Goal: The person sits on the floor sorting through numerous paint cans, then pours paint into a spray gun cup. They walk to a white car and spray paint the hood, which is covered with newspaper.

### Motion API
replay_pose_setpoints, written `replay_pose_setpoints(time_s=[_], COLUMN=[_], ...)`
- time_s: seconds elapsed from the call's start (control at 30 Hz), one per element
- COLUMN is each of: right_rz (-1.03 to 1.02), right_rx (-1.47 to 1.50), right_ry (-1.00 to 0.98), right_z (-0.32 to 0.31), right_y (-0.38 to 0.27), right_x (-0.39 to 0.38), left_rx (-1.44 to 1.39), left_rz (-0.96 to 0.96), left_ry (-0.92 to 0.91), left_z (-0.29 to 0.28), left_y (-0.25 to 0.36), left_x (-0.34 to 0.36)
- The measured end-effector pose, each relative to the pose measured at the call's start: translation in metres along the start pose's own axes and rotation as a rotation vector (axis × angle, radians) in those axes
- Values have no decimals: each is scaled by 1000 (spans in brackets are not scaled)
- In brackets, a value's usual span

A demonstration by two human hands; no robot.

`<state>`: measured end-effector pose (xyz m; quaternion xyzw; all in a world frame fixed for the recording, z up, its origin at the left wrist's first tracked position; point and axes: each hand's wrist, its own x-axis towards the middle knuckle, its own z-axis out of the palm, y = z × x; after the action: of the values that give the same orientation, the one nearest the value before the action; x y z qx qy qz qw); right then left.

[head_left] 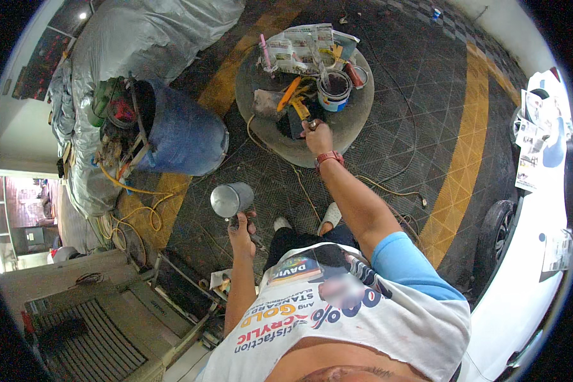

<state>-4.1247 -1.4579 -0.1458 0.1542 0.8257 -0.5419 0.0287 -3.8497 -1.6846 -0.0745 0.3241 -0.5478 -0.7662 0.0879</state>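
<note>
My left hand (241, 238) is wrapped round the lower part of a paint spray gun, whose round silver metal cup (232, 198) sits uppermost. Over the near side of a round grey tabletop (344, 134) reaches my right hand (318, 136), with a red watch at its wrist. Its fingers are closed, and whatever is in them is too small to make out. Just beyond the fingertips lies a yellow-handled tool (299, 109) beside a dark flat piece. An open paint can (334, 102) with dark contents stands to their right, and an orange-handled tool (289, 93) lies to the left.
Newspaper (296, 48) covers the tabletop's far part, near a red cylinder (355, 74). A blue drum (191, 130) stands to the left before a silver-grey cover (130, 48). Yellow hose (153, 213) and cords run over the floor. A white car (522, 267) stands at right.
</note>
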Motion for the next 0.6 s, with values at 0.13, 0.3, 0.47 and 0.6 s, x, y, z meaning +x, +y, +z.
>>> replay_pose_setpoints(time_s=[0.13,0.3,0.47,0.6], right_rz=[-178,-136,140,170], right_rx=[-186,-160,48,469], right_ry=[165,123,251,633], right_z=[-8,-49,-108,-110], right_y=[-6,72,77,48], right_x=[-15,-87,-239,-318], left_rx=[58,121,170,191], left_rz=[-18,-49,-88,-167], left_ry=[-62,-353,-706,-964], left_z=[6,27,59,110], left_y=[10,44,57,70], left_x=[31,78,135,152])
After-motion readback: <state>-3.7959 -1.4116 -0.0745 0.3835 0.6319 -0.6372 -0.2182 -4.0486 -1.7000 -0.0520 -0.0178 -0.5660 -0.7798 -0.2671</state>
